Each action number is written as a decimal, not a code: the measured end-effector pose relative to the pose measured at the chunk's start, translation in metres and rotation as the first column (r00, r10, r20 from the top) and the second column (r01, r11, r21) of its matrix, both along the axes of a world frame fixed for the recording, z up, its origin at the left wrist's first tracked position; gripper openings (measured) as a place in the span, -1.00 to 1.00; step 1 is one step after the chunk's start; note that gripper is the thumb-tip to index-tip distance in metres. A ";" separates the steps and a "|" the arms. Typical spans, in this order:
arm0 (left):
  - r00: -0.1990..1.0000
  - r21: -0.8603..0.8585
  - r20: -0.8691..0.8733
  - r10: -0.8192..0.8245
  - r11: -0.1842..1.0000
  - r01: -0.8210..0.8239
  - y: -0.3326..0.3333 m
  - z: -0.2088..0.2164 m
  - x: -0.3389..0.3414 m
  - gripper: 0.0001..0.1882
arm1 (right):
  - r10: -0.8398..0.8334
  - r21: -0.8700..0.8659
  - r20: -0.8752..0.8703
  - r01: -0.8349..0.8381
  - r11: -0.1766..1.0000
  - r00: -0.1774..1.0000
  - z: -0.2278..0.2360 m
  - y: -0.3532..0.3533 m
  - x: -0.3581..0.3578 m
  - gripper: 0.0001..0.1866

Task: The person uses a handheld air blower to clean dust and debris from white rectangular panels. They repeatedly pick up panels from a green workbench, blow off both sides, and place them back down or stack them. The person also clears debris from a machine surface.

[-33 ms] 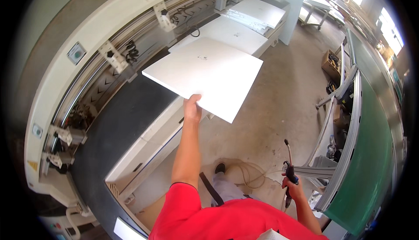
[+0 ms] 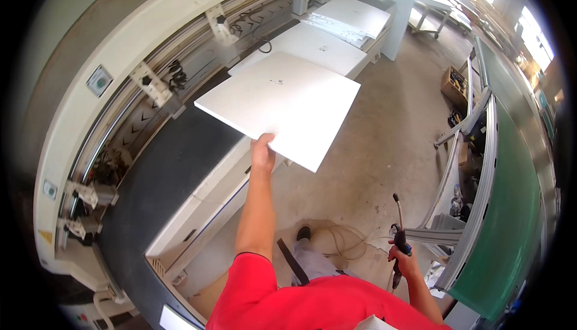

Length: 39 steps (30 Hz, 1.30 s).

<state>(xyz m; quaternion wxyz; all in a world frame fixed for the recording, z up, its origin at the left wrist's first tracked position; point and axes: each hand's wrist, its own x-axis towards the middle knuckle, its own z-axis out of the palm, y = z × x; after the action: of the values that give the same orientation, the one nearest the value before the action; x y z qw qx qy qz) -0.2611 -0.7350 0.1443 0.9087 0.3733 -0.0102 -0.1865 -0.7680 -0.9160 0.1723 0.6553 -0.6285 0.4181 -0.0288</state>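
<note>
My left hand (image 2: 262,151) grips the near edge of a white square panel (image 2: 282,105), thumb on top and fingers out of sight beneath. The panel reaches over the dark machine bed and out past its edge, with a small dark mark on its upper face. Its far side covers part of a second white panel (image 2: 321,49) lying on the bed. Low on the right, my right hand (image 2: 404,258) is closed around an air blow gun (image 2: 398,237), whose thin nozzle points up. It is well apart from the panel.
A long machine with a black bed (image 2: 162,168) and clamps runs along the left. More white panels (image 2: 354,15) lie at its far end. On the right stands a green conveyor belt (image 2: 505,222) with an aluminium frame. A coiled hose (image 2: 342,240) lies on the floor near my foot.
The whole view has shifted slightly. Both hands keep their holds, and the panel stays almost where it was.
</note>
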 end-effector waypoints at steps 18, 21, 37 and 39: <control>0.873 0.883 0.458 -0.167 -0.030 -0.469 -0.074 -0.087 0.210 -0.22 | -0.161 0.042 -0.165 0.170 0.985 0.973 -0.045 0.041 0.031 -0.67; 0.723 0.788 0.539 -0.432 -0.046 -0.614 -0.077 -0.108 0.180 -0.10 | -0.200 0.072 -0.145 0.212 0.975 0.969 -0.045 0.050 0.022 -0.67; -0.154 0.758 0.650 -0.745 0.649 0.060 -0.186 -0.110 -0.433 -0.45 | -0.548 -0.207 -0.169 0.514 0.832 0.819 -0.069 0.111 -0.303 -0.58; -0.234 0.697 0.710 -0.664 0.711 0.093 -0.224 -0.079 -0.511 -0.45 | -0.686 -0.108 -0.131 0.677 0.728 0.716 -0.066 0.114 -0.379 -0.63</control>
<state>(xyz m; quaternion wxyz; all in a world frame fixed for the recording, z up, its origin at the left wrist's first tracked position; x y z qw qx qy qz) -0.7717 -0.9588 0.0653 0.3902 0.5301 -0.7401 -0.1378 -1.1465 -0.8016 0.1065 0.5458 -0.4476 0.6707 -0.2279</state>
